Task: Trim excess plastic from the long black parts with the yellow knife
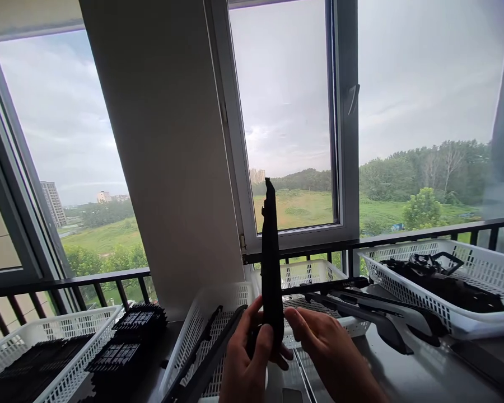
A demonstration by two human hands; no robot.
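A long, narrow black plastic trim piece stands nearly upright in front of me, its tapered, notched tip pointing up against the window. My left hand is wrapped round its lower end, thumb across the near face. Just right of that end is my right hand, its thumb and forefinger pinched together beside the part's edge. Whether anything small sits in that pinch is hidden. Behind the hands, a white perforated basket holds more long black strips.
At right, several long black and grey trim parts lie across a basket and the metal table. Another white basket holds black parts. Left are stacked black grid pieces and a white basket. A railing runs behind.
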